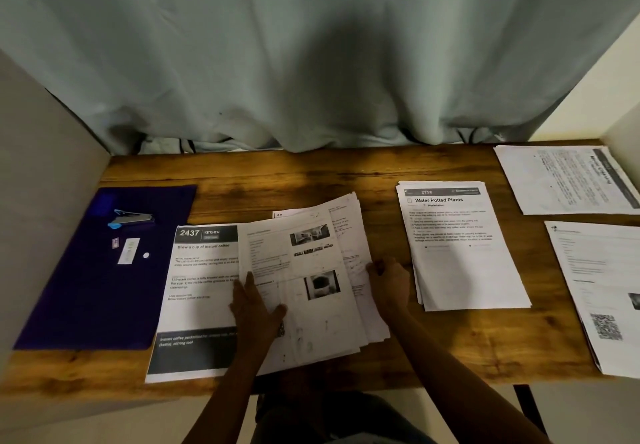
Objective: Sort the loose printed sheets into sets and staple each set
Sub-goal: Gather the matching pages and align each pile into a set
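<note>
A loose stack of printed sheets (311, 270) lies fanned out in the middle of the wooden table (329, 173). My left hand (254, 305) rests flat on its left side with fingers spread. My right hand (388, 280) holds the stack's right edge, fingers curled over the sheets. Under the stack's left side lies a sheet headed "2437 Kitchen" (194, 291). A set headed "Water Potted Plants" (457, 246) lies to the right. Two more paper sets sit at the far right, one at the back (568, 180) and one nearer (599, 291). A blue stapler (130, 218) sits on a purple mat (86, 287) at the left.
A small box of staples (128, 251) and a white dot lie on the mat below the stapler. A grey-green curtain (311, 55) hangs behind the table. Pale walls close in on both sides.
</note>
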A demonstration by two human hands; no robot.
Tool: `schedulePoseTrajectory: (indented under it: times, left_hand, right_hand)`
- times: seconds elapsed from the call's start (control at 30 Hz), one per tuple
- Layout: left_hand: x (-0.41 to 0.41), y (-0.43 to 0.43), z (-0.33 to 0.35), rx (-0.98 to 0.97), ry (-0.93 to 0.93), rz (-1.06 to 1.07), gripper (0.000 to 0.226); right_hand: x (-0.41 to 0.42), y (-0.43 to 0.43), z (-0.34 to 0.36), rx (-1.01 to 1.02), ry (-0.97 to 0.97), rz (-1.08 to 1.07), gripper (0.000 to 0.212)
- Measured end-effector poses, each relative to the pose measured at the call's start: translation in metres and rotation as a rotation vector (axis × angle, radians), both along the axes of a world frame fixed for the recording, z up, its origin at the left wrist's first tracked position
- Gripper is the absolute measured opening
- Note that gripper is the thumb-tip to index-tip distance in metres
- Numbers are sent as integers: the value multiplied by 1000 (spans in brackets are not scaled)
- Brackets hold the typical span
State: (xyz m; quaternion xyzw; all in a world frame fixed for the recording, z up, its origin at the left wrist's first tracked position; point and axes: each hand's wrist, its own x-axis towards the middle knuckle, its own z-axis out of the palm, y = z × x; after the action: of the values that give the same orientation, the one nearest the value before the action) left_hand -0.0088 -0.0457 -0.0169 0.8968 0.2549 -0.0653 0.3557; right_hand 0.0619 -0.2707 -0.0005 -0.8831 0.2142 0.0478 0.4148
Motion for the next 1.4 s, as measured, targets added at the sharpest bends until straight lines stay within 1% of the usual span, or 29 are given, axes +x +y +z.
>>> schedulePoseTrajectory:
  times: [0.13, 0.27, 0.33, 0.4, 0.57, 0.67, 0.8, 0.83, 0.93, 1.1, 1.17, 1.27, 1.33, 1.4]
  left_hand:
    - [1, -1, 1, 10, 7, 9, 100]
    - [0, -1, -1, -1, 8, 8, 98]
    - [-1, -1, -2, 0, 7, 12, 97]
    - [0, 0, -3, -9, 10, 15, 97]
    - [1, 1, -2, -46, 7, 36, 95]
    - [0, 4, 2, -42, -36, 61, 92]
    - [0, 14, 7, -54, -139, 122, 86]
    - [0, 17, 10, -71, -161, 144, 83]
    - [1, 25, 22, -91, -232, 190, 63]
    - [0, 40, 35, 44, -298, 259, 37]
    - [-3, 51, 37, 33, -302, 273, 29]
    - [-7, 69, 42, -52, -294, 307, 26]
    - [-9, 84, 44, -114, -220, 357, 24]
    - [-11, 100, 41, -224, -132, 444, 20]
  right_hand:
    - [10, -10, 13, -13, -91, -53, 11]
    - [32, -33, 47, -52, -255, -52, 6]
    - [43, -46, 64, -59, -357, -76, 10]
    - [52, -61, 80, -52, -405, -116, 17]
    - [69, -94, 103, -60, -340, -159, 26]
    - [67, -102, 95, -35, -277, -151, 26]
    - [54, -101, 75, -33, -238, -110, 21]
    - [51, -100, 72, -36, -220, -105, 20]
    - [44, -97, 65, -27, -159, -118, 21]
    - [40, -96, 61, 11, -110, -116, 22]
    - [40, -94, 61, 13, -103, -115, 22]
    - [41, -91, 61, 14, -100, -115, 22]
    - [43, -91, 61, 15, -103, -110, 21]
    - [45, -93, 63, 8, -111, -104, 22]
